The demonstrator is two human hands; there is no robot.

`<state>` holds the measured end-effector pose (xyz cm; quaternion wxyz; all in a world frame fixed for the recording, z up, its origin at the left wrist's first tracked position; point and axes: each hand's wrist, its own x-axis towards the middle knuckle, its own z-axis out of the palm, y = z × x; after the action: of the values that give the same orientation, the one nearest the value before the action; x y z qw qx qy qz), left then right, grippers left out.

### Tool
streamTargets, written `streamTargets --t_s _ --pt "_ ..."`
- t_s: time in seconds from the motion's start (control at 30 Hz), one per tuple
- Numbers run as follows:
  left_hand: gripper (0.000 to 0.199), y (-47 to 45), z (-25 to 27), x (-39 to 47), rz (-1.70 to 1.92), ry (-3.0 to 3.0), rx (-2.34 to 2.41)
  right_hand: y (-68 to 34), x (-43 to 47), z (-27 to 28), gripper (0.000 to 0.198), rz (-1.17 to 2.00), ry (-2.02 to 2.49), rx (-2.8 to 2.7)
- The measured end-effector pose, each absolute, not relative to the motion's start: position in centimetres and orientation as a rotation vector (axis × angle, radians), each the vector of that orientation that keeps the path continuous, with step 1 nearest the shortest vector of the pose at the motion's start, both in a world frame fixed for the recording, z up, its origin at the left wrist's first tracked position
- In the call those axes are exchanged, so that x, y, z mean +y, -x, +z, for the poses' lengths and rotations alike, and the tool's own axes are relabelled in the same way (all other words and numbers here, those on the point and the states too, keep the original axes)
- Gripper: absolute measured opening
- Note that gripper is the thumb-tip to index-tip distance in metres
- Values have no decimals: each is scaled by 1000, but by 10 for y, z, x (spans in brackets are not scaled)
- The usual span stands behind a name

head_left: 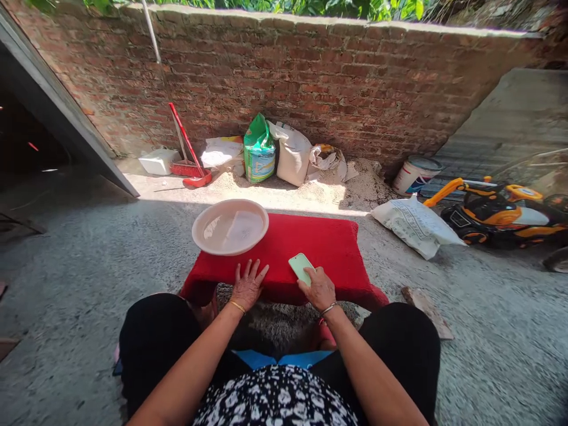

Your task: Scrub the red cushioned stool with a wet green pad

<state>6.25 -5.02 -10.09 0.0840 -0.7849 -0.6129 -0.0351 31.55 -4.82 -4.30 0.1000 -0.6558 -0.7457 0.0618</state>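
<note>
A red cloth (pixel 313 236) covers a low bench between my knees and hangs over its near edge. My left hand (pixel 248 284) rests palm down near that edge, fingers spread, holding nothing. In my right hand (pixel 320 288) is a flat light-green rectangular piece (pixel 300 267) with rounded corners and a small dark spot near its far end; I cannot make out its kind. The piece lies low over the cloth, fingers and thumb closed on its near end. A pale round basin (pixel 231 228) with clear water stands on the bench's far left corner.
Along the brick wall (pixel 284 71) are a red broom and dustpan (pixel 190 160), a green bag (pixel 260 151), a white sack (pixel 293 152) and a paint bucket (pixel 415 174). To the right lie another sack (pixel 415 225) and an orange-black toy vehicle (pixel 506 207).
</note>
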Motion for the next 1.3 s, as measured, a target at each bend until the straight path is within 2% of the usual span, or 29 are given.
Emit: streamTargets --t_s 0.2,0.33,0.63,0.77,1.03,1.2,1.3 --pt "69 -64 -102 -47 -88 2329 -1854 -383 -48 -17 46 336 2346 -1963" --pt "71 -65 -100 -47 -60 2338 -1883 -414 -47 -5 49 291 2491 -1783" --pt "67 -67 -103 -48 -97 2371 -1898 -306 -52 -33 41 198 1898 -2212" --pt "61 -67 -108 -48 -136 2385 -1900 -303 -50 -41 40 201 1923 -2240" --pt "58 -71 -101 -51 -214 2427 -1922 -375 -36 -38 47 411 2238 -1920" --pt "69 -82 -61 -64 -375 2563 -1930 -371 -42 -35 35 670 1783 -2097" --pt "80 -96 -38 -77 -567 2760 -1611 -357 -51 -24 27 925 1477 -2256"
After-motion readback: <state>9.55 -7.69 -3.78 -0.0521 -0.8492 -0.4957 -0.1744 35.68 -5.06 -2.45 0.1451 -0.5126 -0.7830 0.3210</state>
